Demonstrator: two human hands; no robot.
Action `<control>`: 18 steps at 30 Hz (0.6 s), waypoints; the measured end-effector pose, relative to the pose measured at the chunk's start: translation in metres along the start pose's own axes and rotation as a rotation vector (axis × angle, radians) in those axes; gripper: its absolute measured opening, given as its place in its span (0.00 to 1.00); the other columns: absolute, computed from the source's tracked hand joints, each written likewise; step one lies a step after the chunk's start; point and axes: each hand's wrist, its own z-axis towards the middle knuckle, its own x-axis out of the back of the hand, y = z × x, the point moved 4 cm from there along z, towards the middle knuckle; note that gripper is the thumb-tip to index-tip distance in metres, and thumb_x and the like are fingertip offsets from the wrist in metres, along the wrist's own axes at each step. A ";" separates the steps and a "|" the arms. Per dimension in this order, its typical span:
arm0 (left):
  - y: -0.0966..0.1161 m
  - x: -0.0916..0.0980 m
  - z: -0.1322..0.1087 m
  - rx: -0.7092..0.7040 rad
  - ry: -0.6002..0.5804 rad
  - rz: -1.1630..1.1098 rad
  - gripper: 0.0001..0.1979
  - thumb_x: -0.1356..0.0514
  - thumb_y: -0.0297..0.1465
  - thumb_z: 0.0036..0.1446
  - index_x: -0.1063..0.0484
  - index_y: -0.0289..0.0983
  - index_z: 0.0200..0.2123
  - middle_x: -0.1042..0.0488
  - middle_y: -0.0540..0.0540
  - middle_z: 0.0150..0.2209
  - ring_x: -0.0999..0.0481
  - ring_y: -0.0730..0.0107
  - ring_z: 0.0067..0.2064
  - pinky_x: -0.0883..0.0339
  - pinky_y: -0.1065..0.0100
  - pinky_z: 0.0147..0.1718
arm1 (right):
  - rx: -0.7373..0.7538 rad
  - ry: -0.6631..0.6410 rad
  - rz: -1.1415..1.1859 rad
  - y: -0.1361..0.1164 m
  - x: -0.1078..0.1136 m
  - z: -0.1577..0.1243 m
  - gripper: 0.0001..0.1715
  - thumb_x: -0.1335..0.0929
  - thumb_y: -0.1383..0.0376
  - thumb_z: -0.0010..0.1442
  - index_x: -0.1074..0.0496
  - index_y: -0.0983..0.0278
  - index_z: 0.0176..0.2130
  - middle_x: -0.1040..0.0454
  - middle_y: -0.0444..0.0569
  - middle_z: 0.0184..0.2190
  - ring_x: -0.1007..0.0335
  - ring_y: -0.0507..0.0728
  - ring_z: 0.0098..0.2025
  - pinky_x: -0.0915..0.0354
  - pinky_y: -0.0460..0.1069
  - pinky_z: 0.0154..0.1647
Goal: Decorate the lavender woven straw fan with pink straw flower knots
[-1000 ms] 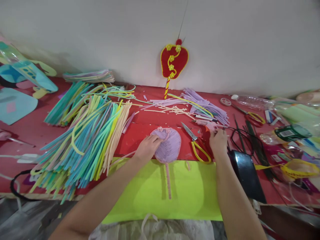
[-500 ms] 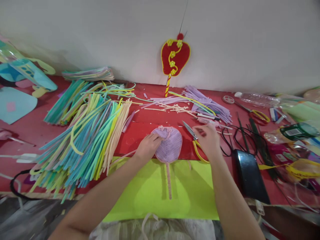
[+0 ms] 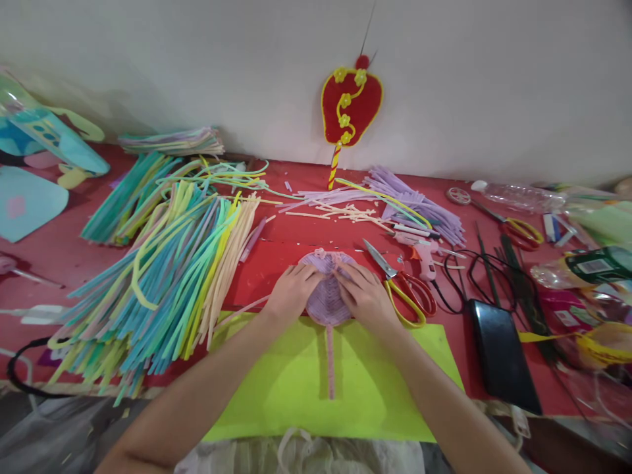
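Note:
A small round fan of lilac pipe cleaners [image 3: 326, 299] lies in front of me, its thin pink handle [image 3: 330, 362] pointing toward me. Pink pipe-cleaner curls trim its top edge. My left hand [image 3: 295, 288] grips the fan's upper left, fingers bent onto its face. A pink pipe cleaner [image 3: 247, 307] runs out to the left from under this hand. On the right side my right hand [image 3: 363, 294] is closed on the fan, its fingertips together near the middle. What lies beneath the fingertips is hidden. Yellow-and-red-handled scissors [image 3: 405, 301] rest open-bladed just beyond my right hand.
A lime-green sheet [image 3: 385, 388] covers the red table's front. Bundled coloured pipe cleaners [image 3: 168, 276] spread at left; lilac ones [image 3: 419, 204] lie behind. A pink glue gun [image 3: 425, 253], black phone-like device [image 3: 503, 355] and cables sit right. A red fan [image 3: 351, 108] leans against the wall.
My right hand has moved left and down from above the scissors onto the lilac fan, uncovering the scissors' handles and glue gun. My left hand stays on the fan.

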 end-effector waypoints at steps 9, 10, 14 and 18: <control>0.000 0.002 -0.001 0.005 0.025 0.024 0.13 0.52 0.26 0.61 0.31 0.38 0.45 0.29 0.45 0.41 0.31 0.65 0.44 0.38 0.63 0.44 | -0.006 -0.031 0.054 0.000 -0.004 -0.001 0.21 0.41 0.65 0.63 0.35 0.62 0.54 0.36 0.51 0.57 0.42 0.58 0.60 0.40 0.57 0.56; -0.001 0.002 -0.001 0.008 0.032 0.022 0.13 0.51 0.26 0.61 0.31 0.38 0.45 0.29 0.45 0.41 0.31 0.65 0.44 0.38 0.63 0.44 | -0.010 -0.038 0.059 0.000 -0.004 -0.001 0.21 0.41 0.64 0.63 0.35 0.62 0.54 0.36 0.52 0.57 0.42 0.59 0.60 0.40 0.58 0.56; -0.001 0.004 0.000 0.017 0.050 0.029 0.11 0.49 0.25 0.60 0.31 0.36 0.44 0.28 0.46 0.41 0.30 0.65 0.43 0.38 0.63 0.43 | -0.020 -0.045 0.063 0.000 -0.004 -0.002 0.20 0.41 0.64 0.63 0.35 0.62 0.54 0.37 0.51 0.58 0.43 0.59 0.60 0.40 0.58 0.56; -0.002 0.005 0.001 0.019 0.049 0.044 0.10 0.49 0.24 0.60 0.31 0.36 0.43 0.28 0.46 0.40 0.30 0.65 0.43 0.38 0.63 0.43 | -0.020 -0.032 0.069 0.000 -0.005 -0.002 0.21 0.42 0.64 0.63 0.36 0.62 0.55 0.37 0.51 0.58 0.43 0.59 0.60 0.40 0.58 0.56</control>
